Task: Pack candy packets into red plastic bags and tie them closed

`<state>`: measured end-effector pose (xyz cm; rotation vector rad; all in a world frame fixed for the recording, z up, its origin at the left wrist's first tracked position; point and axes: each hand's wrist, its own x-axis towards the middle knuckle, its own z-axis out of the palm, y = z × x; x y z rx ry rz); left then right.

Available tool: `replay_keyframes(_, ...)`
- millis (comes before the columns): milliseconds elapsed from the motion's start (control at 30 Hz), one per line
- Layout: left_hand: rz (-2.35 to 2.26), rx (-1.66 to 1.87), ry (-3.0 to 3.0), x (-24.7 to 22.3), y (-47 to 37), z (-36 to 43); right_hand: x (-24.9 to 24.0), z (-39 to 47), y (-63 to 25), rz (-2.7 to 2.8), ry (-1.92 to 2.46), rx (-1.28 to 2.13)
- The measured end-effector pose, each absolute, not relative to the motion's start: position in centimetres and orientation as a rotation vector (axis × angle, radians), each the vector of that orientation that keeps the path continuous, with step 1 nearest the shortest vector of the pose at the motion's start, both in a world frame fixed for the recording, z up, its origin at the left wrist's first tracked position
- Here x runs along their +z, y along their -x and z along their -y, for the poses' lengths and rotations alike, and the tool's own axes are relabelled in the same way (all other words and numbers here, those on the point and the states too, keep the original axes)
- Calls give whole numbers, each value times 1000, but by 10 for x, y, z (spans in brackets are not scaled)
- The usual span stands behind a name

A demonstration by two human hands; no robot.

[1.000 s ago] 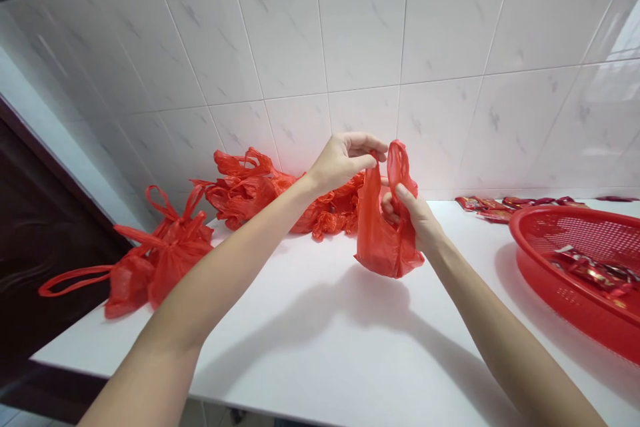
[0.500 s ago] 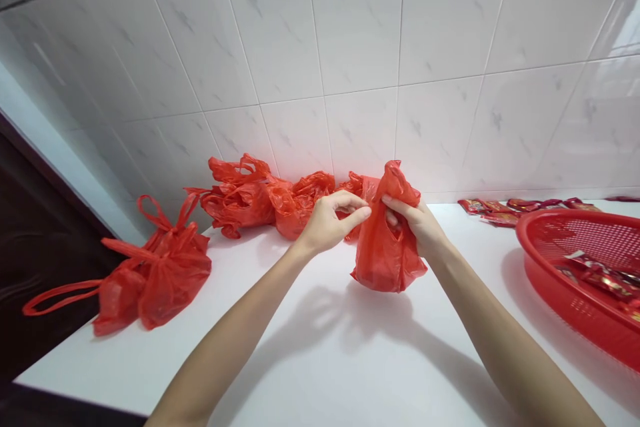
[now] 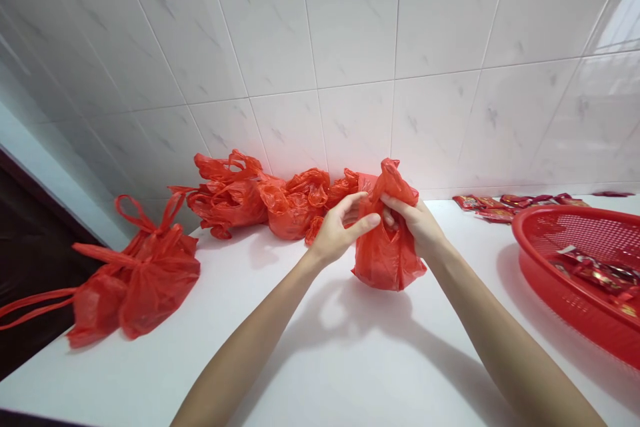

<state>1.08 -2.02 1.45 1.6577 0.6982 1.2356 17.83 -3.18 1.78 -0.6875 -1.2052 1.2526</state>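
A red plastic bag (image 3: 383, 260) with something bulky in its lower part hangs just above the white table, its top gathered. My right hand (image 3: 415, 223) is closed around the bag's neck from the right, and the twisted handle end sticks up above the fingers. On the other side, my left hand (image 3: 343, 230) is open, with thumb and fingers apart. Its thumb tip reaches the bag's left side; whether it touches the plastic I cannot tell. What lies inside the bag is hidden by the red plastic.
Tied red bags (image 3: 160, 280) sit at the table's left edge. More crumpled red bags (image 3: 295, 207) line the tiled wall (image 3: 355, 127). At right stands a red perforated basket (image 3: 545, 287) holding small shiny packets (image 3: 600, 273); several red packets (image 3: 495, 203) lie behind it.
My left hand has moved slightly right, closer to the bag, its fingers a little more spread. The right hand keeps its grip on the bag. The camera view has shifted slightly.
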Motion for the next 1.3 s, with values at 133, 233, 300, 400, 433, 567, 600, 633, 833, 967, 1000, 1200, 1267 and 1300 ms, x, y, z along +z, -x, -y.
replay_keyframes(133,-617,1119,-1675,9,-21,23,12,29,-174,1200,675,1261)
replay_keyframes(233,-665,1191,-1623,9,-22,18,13,27,-173,1180,696,1233)
replay_keyframes(300,-695,1250,-1478,9,-18,11,15,26,-174,1136,707,1241)
replay_keyframes(400,-671,1276,-1206,7,-11,1,16,23,-177,1066,650,1305)
replay_keyframes(433,-657,1274,-1133,7,-9,-1,16,23,-177,1051,614,1329)
replay_keyframes(567,-619,1260,-1086,2,-2,-5,13,21,-177,1091,580,1394)
replay_keyframes(600,-624,1281,-1167,1,0,-4,12,21,-177,1108,632,1392)
replay_keyframes(633,-639,1315,-1291,0,1,-3,10,21,-176,1120,706,1381)
replay_keyframes(833,-660,1415,-2293,1,7,11,6,23,-169,1349,989,1298)
replay_keyframes(967,-642,1411,-2593,-1,8,11,9,30,-166,1522,1081,1312)
replay_keyframes(1000,-652,1453,-2645,-2,8,11,10,32,-167,1547,1108,1311)
replay_keyframes(1200,-560,1671,-2798,-7,8,8,9,34,-171,1643,1098,1302)
replay_keyframes(1267,-498,1653,-2819,-7,8,8,7,34,-172,1708,1102,1272)
replay_keyframes(1300,-490,1627,-2822,-7,7,8,7,34,-172,1734,1128,1257)
